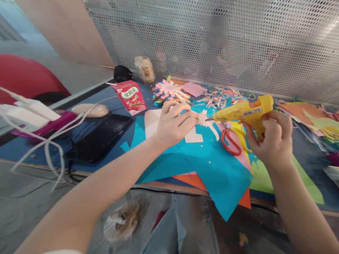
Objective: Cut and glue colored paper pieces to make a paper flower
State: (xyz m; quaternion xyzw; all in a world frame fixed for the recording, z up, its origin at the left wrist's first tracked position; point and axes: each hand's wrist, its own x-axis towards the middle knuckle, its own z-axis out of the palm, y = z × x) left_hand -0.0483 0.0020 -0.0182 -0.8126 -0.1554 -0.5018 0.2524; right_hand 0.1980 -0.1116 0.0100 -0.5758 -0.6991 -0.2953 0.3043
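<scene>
My right hand [274, 139] is wrapped around the handle of a yellow hot glue gun [242, 111], its nozzle pointing left. In my left hand [177, 123] the fingertips pinch a small fringed piece of pale paper [204, 118], close by the nozzle. Whether the nozzle touches the paper I cannot tell. Beneath both lies a large sheet of blue paper [174, 162] with a cut white paper piece [194, 135] on it. Scissors [231, 143] with a red and a yellow handle rest below the glue gun. A layered fringed paper flower [169, 90] sits behind my left hand.
Paper scraps [222, 96] lie along the perforated metal screen [169, 38]. To the left are a red drink carton [131, 97], a black phone or tablet [103, 137], a mouse [90, 110] and a purple power strip [42, 127] with white cables. Coloured paper [304, 113] is stacked at right.
</scene>
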